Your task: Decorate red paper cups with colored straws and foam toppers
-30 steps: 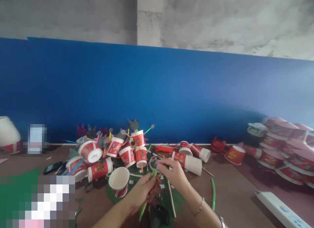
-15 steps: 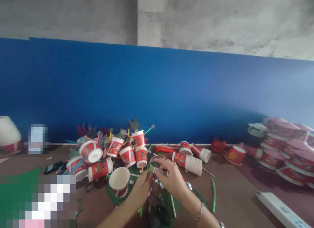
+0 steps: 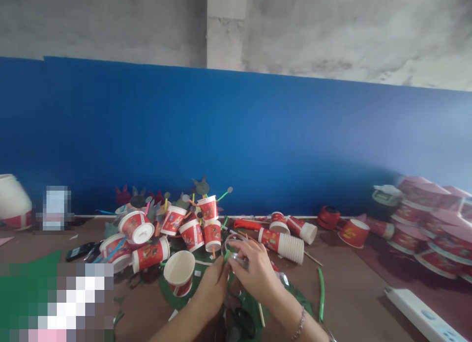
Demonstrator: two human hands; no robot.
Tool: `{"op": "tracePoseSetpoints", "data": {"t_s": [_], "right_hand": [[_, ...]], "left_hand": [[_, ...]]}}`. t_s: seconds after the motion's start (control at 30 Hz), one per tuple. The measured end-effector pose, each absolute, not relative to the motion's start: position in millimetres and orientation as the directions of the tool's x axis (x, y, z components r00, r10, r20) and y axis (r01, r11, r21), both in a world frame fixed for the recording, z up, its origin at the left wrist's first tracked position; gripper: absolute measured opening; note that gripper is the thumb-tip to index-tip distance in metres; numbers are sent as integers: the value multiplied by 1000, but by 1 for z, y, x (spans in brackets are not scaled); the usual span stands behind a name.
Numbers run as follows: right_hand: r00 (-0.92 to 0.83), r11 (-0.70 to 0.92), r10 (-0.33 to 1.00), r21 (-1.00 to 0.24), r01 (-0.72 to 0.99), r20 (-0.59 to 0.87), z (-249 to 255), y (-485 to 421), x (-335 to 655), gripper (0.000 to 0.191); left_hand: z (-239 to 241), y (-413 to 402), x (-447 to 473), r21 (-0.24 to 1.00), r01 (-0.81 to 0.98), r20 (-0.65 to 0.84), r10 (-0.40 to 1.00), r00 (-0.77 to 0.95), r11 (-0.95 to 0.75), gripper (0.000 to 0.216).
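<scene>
My left hand (image 3: pixel 211 289) is closed around a green straw (image 3: pixel 225 257) whose top pokes up above the fingers. My right hand (image 3: pixel 253 273) is closed on a clear roll of tape (image 3: pixel 233 245) right beside the straw's tip, fingers pinched against it. Both hands meet over green paper (image 3: pixel 166 292) on the brown table (image 3: pixel 350 293). An open red-and-white paper cup (image 3: pixel 179 272) stands just left of my left hand. A wooden stick (image 3: pixel 261 314) lies under my right wrist.
A heap of red cups with straws and paper flowers (image 3: pixel 167 223) lies behind the hands. A stack of cups (image 3: pixel 283 243) lies on its side to the right, a loose green straw (image 3: pixel 320 293) beyond it. Red bowls (image 3: pixel 431 219) crowd the right edge. A blue panel (image 3: pixel 236 140) backs the table.
Both hands have lifted and drawn together. The straw went from slanted low to nearly upright, and my right hand closed in on the tape roll by its tip.
</scene>
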State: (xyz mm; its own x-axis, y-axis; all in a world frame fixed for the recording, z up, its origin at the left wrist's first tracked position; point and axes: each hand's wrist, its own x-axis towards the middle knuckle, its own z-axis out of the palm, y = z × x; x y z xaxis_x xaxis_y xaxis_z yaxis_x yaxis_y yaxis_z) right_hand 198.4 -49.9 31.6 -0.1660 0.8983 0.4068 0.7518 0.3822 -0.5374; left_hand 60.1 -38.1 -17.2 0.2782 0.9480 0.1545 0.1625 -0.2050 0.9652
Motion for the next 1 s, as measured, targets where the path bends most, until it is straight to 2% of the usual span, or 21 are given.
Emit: {"op": "tracePoseSetpoints", "data": {"t_s": [0.17, 0.7, 0.8, 1.0], "right_hand": [[-133, 358, 899, -522, 774, 418, 29, -50, 196, 31], [-113, 319, 916, -530, 786, 384, 31, -49, 197, 26], [-112, 307, 925, -539, 784, 363, 34, -50, 198, 20], [-129, 332, 911, -511, 793, 391, 39, -52, 197, 21]], "left_hand": [[-11, -42, 59, 936, 253, 171, 943, 285, -246, 29], [-8, -44, 58, 908, 310, 184, 933, 311, -282, 29], [-11, -43, 58, 911, 300, 187, 931, 314, -284, 28], [-7, -42, 58, 944, 223, 161, 929, 334, -244, 27]]}}
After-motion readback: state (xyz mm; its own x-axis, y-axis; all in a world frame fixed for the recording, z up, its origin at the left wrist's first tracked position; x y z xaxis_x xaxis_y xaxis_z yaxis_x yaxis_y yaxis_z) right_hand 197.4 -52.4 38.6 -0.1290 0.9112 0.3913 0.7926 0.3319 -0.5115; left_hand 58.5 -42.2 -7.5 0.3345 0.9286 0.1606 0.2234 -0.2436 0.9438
